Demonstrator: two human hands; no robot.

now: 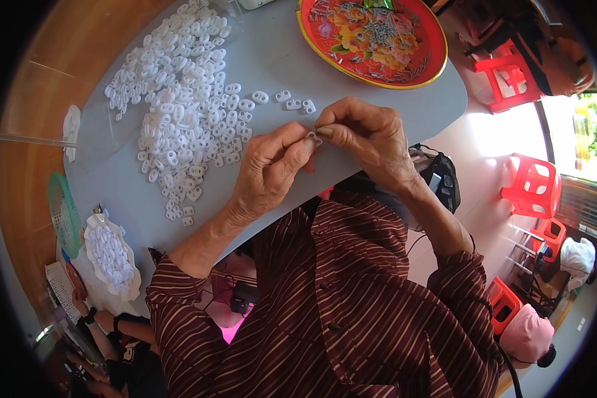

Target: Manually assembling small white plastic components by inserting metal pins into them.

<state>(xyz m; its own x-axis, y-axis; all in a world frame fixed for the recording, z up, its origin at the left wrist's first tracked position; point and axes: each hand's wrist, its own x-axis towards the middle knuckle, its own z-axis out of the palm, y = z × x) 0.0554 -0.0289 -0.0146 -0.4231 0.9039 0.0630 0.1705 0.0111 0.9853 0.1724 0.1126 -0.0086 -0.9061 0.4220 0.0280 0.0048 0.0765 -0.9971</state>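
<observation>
White plastic, a small two-holed clip [314, 138], sits pinched between the fingertips of both hands just above the bench [272, 60]. The left hand [270, 171] grips it between thumb and forefinger with the other fingers curled in; the right hand [370, 136] closes on it from the other side, thumb and forefinger pressed together as if seating something small into it, though what, if anything, goes in is too small to tell.

Just beyond the hands, three or four clips [292, 102] lie in a short row apart from the rest; these look like the finished ones. To the left, a big loose heap [182, 99] of the same white clips spreads over the grey bench, so by my reckoning most of the work is left.

A red flowered tray [371, 40] at the far edge holds small grey metal pieces. At the lower left, a white bag [113, 255] holds more clips, beside a green basket [63, 212]. Red stools [530, 186] stand on the floor to the right.
</observation>
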